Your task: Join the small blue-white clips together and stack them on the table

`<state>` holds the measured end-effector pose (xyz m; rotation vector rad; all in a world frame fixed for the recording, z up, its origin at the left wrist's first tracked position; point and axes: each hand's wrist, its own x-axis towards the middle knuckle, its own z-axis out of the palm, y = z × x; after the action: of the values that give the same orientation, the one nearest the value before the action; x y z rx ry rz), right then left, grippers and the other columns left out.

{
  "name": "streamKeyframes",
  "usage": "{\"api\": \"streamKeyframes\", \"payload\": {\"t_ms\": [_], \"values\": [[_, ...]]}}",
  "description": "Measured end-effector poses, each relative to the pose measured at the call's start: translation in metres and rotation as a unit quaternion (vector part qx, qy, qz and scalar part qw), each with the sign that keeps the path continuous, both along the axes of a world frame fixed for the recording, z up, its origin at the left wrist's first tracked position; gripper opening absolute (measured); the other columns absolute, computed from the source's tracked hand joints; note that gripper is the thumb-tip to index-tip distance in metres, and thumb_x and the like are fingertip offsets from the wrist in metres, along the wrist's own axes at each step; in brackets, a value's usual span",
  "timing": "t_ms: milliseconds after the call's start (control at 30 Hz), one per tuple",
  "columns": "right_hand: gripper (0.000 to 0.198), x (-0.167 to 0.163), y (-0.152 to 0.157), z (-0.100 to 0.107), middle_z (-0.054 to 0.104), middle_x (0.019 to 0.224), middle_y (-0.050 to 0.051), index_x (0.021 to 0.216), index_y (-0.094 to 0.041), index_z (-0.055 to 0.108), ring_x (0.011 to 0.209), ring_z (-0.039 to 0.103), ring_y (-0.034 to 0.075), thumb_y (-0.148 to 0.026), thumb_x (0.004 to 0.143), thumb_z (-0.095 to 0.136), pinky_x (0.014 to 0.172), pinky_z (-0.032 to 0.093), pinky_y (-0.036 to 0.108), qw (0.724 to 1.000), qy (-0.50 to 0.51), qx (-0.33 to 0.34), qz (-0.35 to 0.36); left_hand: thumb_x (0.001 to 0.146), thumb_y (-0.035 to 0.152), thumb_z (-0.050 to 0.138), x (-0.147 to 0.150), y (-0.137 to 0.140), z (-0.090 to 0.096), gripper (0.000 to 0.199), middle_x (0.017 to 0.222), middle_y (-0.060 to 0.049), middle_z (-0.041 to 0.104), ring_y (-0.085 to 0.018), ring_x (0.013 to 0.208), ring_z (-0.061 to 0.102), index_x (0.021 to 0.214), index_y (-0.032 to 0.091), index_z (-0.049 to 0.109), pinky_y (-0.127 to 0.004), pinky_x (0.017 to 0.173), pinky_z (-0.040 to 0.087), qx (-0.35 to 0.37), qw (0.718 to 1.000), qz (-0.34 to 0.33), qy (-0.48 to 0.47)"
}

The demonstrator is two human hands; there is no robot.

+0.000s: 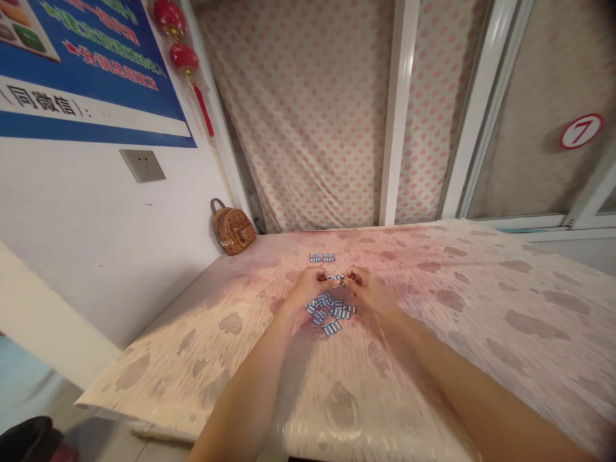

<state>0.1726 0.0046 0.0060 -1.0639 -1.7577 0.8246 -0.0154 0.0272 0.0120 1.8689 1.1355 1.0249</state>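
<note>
Over the table, my left hand (312, 286) and my right hand (363, 285) meet with fingers pinched on a small blue-and-white striped piece (335, 278); its exact kind is too small to tell. The fingertips partly cover it. Just below the hands lies a loose pile of similar blue-and-white pieces (325, 301), some overlapping, at different angles. One piece (332, 328) lies at the pile's near end. Beyond the hands, more of these pieces (322, 257) are laid out in neat rows, in two groups side by side.
A patterned pink-beige cloth covers the table (231, 324). At its far left corner a small brown backpack-shaped bag (233, 230) leans by the wall. Behind the table hangs a dotted curtain (308, 115) with white frame posts. A dark object (29, 439) stands at the lower left.
</note>
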Motion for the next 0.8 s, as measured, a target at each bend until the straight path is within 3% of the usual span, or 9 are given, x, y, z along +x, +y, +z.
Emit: {"api": "streamKeyframes", "payload": {"t_ms": [233,533,667,800], "values": [[0.019,0.002,0.007,-0.003,0.051,0.059,-0.004,0.07,-0.023,0.051,0.052,0.05,0.013,-0.041,0.076,0.051,0.054,0.037,0.026,0.997,0.042,0.017,-0.065,0.08,0.035,0.061,0.006,-0.003,0.008,0.029,0.064,-0.002,0.063,-0.013,0.062,0.053,0.065,0.012,0.068,-0.022,0.059,0.038,0.001,0.999,-0.004,-0.04],[0.018,0.01,0.004,0.004,0.06,0.061,0.0,0.074,-0.023,0.048,0.053,0.054,0.015,-0.041,0.077,0.05,0.055,0.041,0.028,0.985,0.074,0.009,-0.157,0.084,0.031,0.059,0.006,-0.008,0.011,0.025,0.076,-0.005,0.072,-0.016,0.072,0.062,0.073,0.012,0.073,-0.024,0.068,0.044,-0.006,0.996,0.055,-0.069],[0.014,0.015,0.013,-0.003,0.063,0.063,0.0,0.074,-0.023,0.049,0.054,0.056,0.015,-0.037,0.077,0.052,0.056,0.043,0.028,0.985,0.081,-0.015,-0.151,0.083,0.028,0.058,0.001,-0.003,0.01,0.023,0.076,-0.005,0.072,-0.016,0.07,0.062,0.076,0.012,0.073,-0.024,0.067,0.044,-0.017,0.995,0.073,-0.067],[0.013,0.019,0.022,-0.016,0.061,0.056,0.0,0.063,-0.022,0.051,0.052,0.056,0.015,-0.026,0.074,0.054,0.054,0.042,0.027,0.992,-0.023,-0.079,-0.093,0.081,0.028,0.061,-0.008,0.0,0.01,0.021,0.072,-0.005,0.07,-0.015,0.067,0.061,0.074,0.011,0.071,-0.023,0.064,0.043,-0.037,0.994,0.088,-0.053]]}}
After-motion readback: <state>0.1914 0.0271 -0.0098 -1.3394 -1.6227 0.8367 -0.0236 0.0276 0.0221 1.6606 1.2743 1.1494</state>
